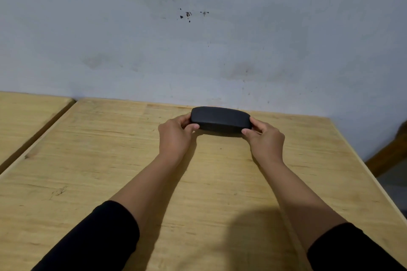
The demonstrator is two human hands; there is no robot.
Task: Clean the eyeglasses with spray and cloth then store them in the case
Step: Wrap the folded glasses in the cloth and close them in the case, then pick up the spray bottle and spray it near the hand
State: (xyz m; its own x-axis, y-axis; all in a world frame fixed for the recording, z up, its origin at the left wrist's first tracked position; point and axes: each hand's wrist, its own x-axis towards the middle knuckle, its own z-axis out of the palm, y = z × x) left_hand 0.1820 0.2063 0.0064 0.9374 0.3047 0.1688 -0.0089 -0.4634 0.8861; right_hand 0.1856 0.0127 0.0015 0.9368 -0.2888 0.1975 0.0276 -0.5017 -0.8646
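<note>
A black oblong eyeglasses case point(221, 119) lies closed on the wooden table point(110, 171), near its far edge by the wall. My left hand point(176, 135) grips the case's left end, thumb on the front and fingers behind. My right hand point(265, 138) grips the right end the same way. No eyeglasses, spray bottle or cloth show in the head view.
A grey-blue wall point(198, 39) rises right behind the case. A second wooden table point(26, 116) stands to the left across a narrow gap. A dark wooden piece point(389, 154) sits beyond the table's right edge.
</note>
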